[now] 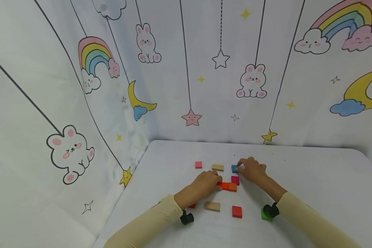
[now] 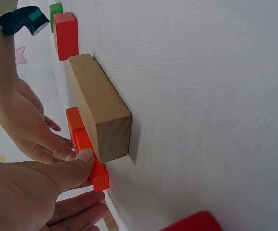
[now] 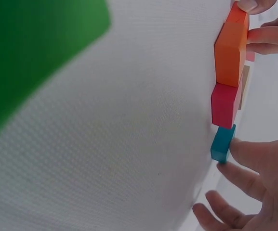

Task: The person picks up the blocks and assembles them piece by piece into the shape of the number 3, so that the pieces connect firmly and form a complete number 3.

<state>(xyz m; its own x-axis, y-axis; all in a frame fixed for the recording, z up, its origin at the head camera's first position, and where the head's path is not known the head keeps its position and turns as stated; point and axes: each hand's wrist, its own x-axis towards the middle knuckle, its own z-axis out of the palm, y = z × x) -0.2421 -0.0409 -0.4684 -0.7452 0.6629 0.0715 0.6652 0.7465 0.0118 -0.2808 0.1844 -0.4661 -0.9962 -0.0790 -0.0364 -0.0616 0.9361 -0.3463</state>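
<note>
Teal block: the teal block [image 1: 234, 168] lies on the desk [image 1: 322, 179], at twelve o'clock from the orange block [image 1: 232, 187], with the crimson block [image 1: 235, 180] between them.
Right hand: the right hand [image 1: 251, 169] reaches in from four o'clock, its grip pinching the teal block between thumb and index finger, the other fingers spread.
Red-orange block: the red-orange block [image 1: 224, 186] sits at nine o'clock against the orange block.
Left hand: the left hand [image 1: 206, 184] comes from eight o'clock, palm low, its grip pinching the red-orange block, thumb on the near side.
Around the orange block: far wooden block [image 1: 218, 167] at eleven, pink block [image 1: 198, 165] at ten, dark red block [image 1: 192, 206] at eight, near wooden block [image 1: 212, 206] toward seven, red block [image 1: 237, 212] at six, green block [image 1: 266, 215] at four.
Desk: white, rounded far corners.
Backdrop: white sheet [image 1: 170, 86] printed with rabbits, rainbows, moons and stars.
Hard to see: left fingers cover one end of the red-orange block; the wrists partly hide the dark red and green blocks; whether crimson touches orange is unclear.
</note>
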